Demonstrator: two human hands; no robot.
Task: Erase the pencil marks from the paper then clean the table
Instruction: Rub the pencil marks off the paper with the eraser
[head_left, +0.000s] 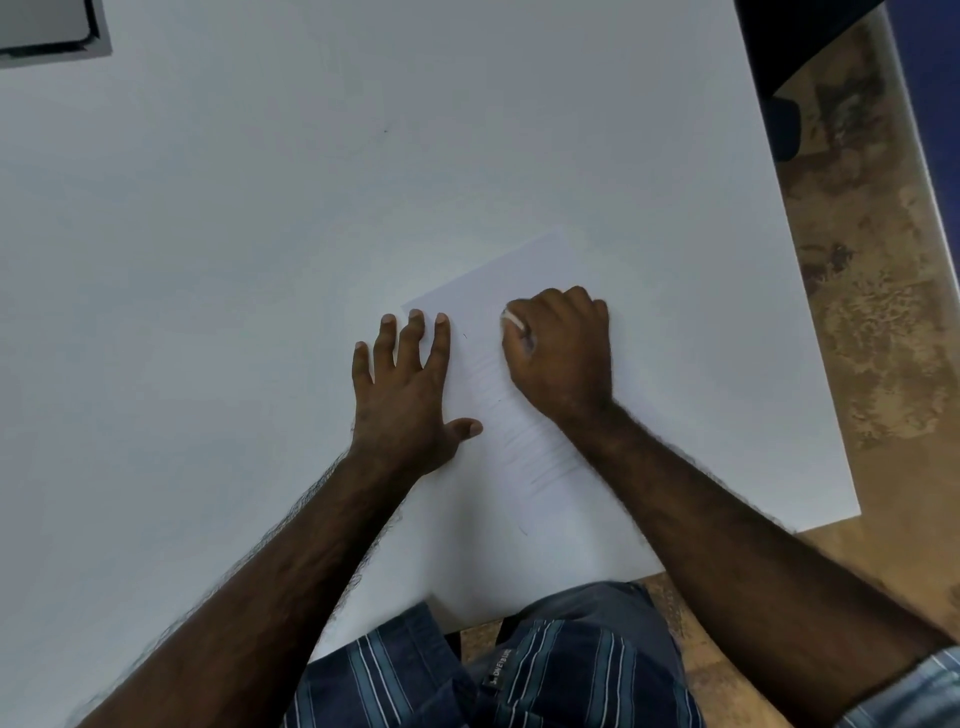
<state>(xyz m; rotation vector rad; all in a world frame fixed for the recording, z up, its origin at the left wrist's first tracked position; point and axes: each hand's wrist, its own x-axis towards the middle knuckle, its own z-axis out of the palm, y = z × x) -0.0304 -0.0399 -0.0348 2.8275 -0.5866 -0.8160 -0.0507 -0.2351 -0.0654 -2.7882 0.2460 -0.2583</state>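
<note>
The person is erasing a sheet of paper (524, 364) that is lying on the white counter (260, 260), near its front right corner. The left hand (405, 395) is lying flat with fingers spread straight, pressing down the paper's left edge. The right hand (563, 353) is curling tightly around a small white eraser (511, 319), of which only a sliver is showing beside the thumb, at the upper part of the sheet. Faint pencil lines (519, 431) are remaining below the hand, so the erasing is likely unfinished. The risk lies in the paper: pushing hard toward the unpinned right side could be buckling or tearing it, and eraser crumbs, too small to see here, may be scattering over the counter.
</note>
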